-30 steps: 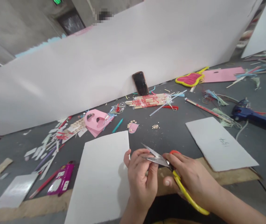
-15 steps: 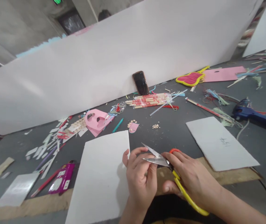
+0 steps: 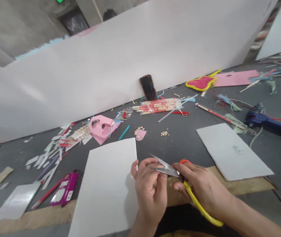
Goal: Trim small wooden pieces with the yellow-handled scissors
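My right hand [image 3: 202,182] grips a pair of scissors [image 3: 170,170] with one orange and one yellow handle. The blades stand apart and point left, across the fingers of my left hand [image 3: 150,186]. Thumb and fingertips of that left hand are pinched together at the blades; what they hold, if anything, is too small or hidden to make out. Under and beside my left hand lies a large white board [image 3: 106,187]. Beyond the hands are a small pink paper piece [image 3: 140,134] and a little pile of pale bits [image 3: 164,133].
A phone [image 3: 148,87] leans on the white partition [image 3: 93,65] behind wrapped sticks [image 3: 157,106]. To the right lie a smaller white board [image 3: 231,151] and a blue glue gun [image 3: 266,118]. At left are a pink cutout [image 3: 101,128], a teal pen [image 3: 124,132] and a purple packet [image 3: 65,189].
Both hands and the scissors have shifted very slightly to the right. My right thumb has moved up toward the scissors' pivot. The blades remain apart.
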Motion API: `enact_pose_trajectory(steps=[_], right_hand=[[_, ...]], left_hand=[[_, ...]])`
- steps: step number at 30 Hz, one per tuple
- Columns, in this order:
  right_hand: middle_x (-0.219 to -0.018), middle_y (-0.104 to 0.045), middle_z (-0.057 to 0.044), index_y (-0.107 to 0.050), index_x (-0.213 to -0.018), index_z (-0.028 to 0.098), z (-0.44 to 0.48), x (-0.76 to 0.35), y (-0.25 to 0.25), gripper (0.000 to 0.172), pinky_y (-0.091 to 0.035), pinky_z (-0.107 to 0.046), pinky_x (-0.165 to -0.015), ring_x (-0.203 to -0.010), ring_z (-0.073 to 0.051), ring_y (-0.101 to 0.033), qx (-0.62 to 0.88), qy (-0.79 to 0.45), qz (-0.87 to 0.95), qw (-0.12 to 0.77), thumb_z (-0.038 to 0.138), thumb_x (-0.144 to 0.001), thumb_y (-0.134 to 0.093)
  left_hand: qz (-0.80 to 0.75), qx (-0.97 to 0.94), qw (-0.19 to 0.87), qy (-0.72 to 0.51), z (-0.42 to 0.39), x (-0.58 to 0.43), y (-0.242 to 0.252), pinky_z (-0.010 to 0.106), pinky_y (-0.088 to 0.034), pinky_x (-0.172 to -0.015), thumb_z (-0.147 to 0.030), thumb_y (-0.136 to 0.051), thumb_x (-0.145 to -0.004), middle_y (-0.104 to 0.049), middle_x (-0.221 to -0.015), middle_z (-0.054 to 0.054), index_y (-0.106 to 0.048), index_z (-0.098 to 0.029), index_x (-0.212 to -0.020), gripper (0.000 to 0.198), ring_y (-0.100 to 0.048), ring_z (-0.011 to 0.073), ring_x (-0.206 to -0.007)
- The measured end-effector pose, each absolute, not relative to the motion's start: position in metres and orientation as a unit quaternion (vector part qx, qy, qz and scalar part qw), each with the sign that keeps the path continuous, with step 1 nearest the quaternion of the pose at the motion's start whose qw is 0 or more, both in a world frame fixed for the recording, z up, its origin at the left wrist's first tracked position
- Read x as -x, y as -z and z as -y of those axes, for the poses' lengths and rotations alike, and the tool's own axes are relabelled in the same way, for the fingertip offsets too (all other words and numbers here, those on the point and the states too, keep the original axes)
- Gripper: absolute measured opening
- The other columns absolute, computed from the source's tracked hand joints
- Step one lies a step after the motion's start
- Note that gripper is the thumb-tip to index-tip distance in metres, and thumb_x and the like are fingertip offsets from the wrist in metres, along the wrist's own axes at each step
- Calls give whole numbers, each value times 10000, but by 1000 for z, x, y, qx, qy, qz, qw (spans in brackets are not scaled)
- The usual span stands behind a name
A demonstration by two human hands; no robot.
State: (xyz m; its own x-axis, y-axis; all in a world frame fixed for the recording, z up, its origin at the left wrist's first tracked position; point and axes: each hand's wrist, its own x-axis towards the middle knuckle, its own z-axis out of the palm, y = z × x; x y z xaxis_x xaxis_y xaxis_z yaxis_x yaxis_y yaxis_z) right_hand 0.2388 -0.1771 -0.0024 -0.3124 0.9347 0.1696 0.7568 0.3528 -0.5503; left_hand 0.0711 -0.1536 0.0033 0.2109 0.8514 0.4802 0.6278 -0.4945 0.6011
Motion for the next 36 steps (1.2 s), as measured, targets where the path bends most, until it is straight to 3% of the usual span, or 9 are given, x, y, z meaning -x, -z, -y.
enact_pose_trajectory(steps=[10, 14, 20, 25, 32, 36], right_hand=[[-939, -594, -115, -458, -1198, 149, 176, -239, -3, 623, -479, -381, -730, -875, -271, -571, 524, -191, 799, 226, 566, -759, -602], [-939, -593, -117, -464, -1190, 143, 177, -240, -1, 560, -476, -378, -735, -870, -265, -571, 523, -197, 799, 222, 536, -803, -566], [-853, -610, -98, -514, -1070, 162, 178, -241, 1, 320, -458, -314, -658, -779, -232, -605, 535, -215, 789, 212, 416, -924, -386], [-783, -589, -73, -522, -988, 171, 180, -239, 3, 294, -435, -297, -612, -715, -217, -591, 539, -220, 784, 214, 424, -923, -387], [-918, -590, -102, -447, -1184, 165, 177, -242, -1, 639, -461, -358, -707, -861, -270, -573, 521, -214, 797, 219, 599, -742, -606], [-935, -601, -116, -455, -1170, 163, 178, -243, -3, 662, -462, -367, -722, -877, -281, -582, 520, -225, 795, 218, 633, -728, -602]], left_hand=[[-489, -708, 296, -415, 151, -71, -2, 422, -430, -869, -246, -492, -866, -702, -847, 34, -631, -229, -691, 224, -620, 235, -940], [-479, -729, 285, -397, 149, -70, -7, 438, -431, -868, -238, -499, -859, -699, -807, 38, -637, -228, -705, 206, -605, 247, -970], [-476, -741, 270, -389, 150, -69, -8, 460, -421, -875, -217, -488, -862, -693, -830, 37, -634, -238, -734, 195, -594, 247, -989], [-491, -714, 300, -399, 154, -71, -5, 484, -392, -906, -223, -481, -866, -689, -881, 55, -633, -222, -748, 192, -598, 252, -980], [-478, -660, 387, -430, 149, -71, 1, 408, -422, -884, -279, -508, -877, -683, -943, 65, -648, -200, -752, 203, -604, 246, -969], [-483, -642, 407, -435, 150, -70, 2, 380, -430, -868, -292, -510, -882, -676, -970, 73, -667, -196, -776, 212, -604, 242, -968]])
